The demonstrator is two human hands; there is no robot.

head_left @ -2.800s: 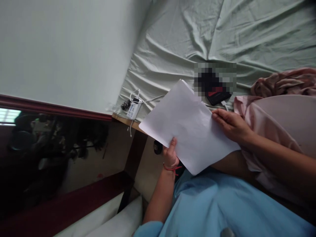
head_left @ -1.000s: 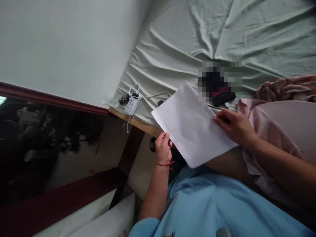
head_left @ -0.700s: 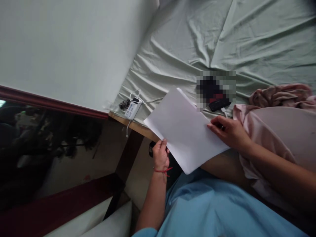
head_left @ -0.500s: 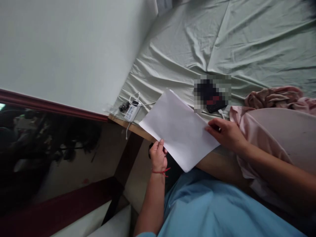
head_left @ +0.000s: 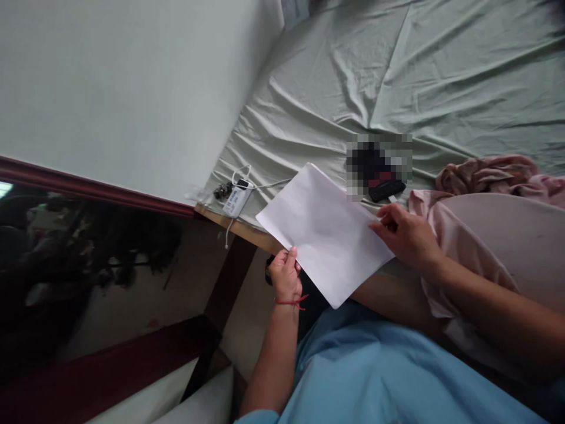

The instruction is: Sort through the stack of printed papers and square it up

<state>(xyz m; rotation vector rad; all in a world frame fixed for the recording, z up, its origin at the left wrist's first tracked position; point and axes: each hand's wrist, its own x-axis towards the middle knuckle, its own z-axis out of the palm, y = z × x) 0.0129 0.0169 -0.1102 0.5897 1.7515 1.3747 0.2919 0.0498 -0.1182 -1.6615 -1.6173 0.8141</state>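
Note:
White, blank sheets of paper (head_left: pixel 326 232) lie tilted over the edge of the bed, one corner pointing down toward my lap. My left hand (head_left: pixel 286 272), with a red string at the wrist, pinches their lower left edge, thumb on top. At the opposite edge, my right hand (head_left: pixel 406 235) has its thumb and fingers closed at the paper's right side. How many sheets there are I cannot tell. Just beyond the right hand rests a dark device (head_left: pixel 386 189) with a white plug, partly blurred out.
A pale green bedsheet (head_left: pixel 424 88) covers the bed. A white power strip (head_left: pixel 237 200) with cables sits at its left corner by the wall (head_left: pixel 110 88). Pink cloth (head_left: pixel 485 174) and a pale rounded surface (head_left: pixel 512 235) are at the right. Wooden bed edge (head_left: pixel 247 232) runs beneath the paper.
The paper and my left hand have shifted slightly to the right. My right hand stays at the right edge, its fingers a little higher and more curled.

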